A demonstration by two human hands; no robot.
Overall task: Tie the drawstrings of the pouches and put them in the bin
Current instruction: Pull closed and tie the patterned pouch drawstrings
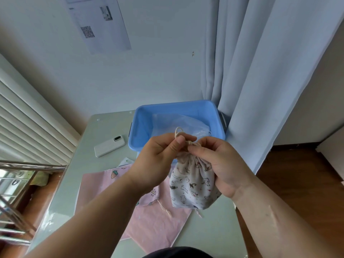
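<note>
While pinching a loop of the cream drawstring [179, 131] between thumb and forefinger of the left hand [158, 155], grips the gathered neck of the animal-print pouch [193, 185] in the right hand [214, 164], fingertips closed on the cord where a small knot seems to be forming. Keeps both hands close together, nearly touching, raised above the table [104, 131] and just in front of the blue bin [141, 116]. Shows the pouch mouth already cinched shut, with the body hanging below the right palm, apparently clear of the tabletop. Looks mid-knot rather than finished: loop standing up above the left thumb, not yet drawn tight. Behind the hands, inside the bin, reveals a pale pouch [178, 121] lying flat, probably already tied and dropped in, though its cord is too faint to confirm. Below the hands, on the table, shows a pink pouch [154, 220] with a strawberry print, spread flat and open-looking, its loose cord [164, 208] trailing untied across the fabric. Hints at something white tucked under the pink pouch's far edge; impossible to say whether another pouch. Leaves, by this reckoning, one knot to finish, one drop into the bin, then at least the pink pouch to do. Further out, to the left of the bin, a white phone [109, 146] face down; to the right, a pale blue curtain [251, 71] touching the bin's far corner.
</note>
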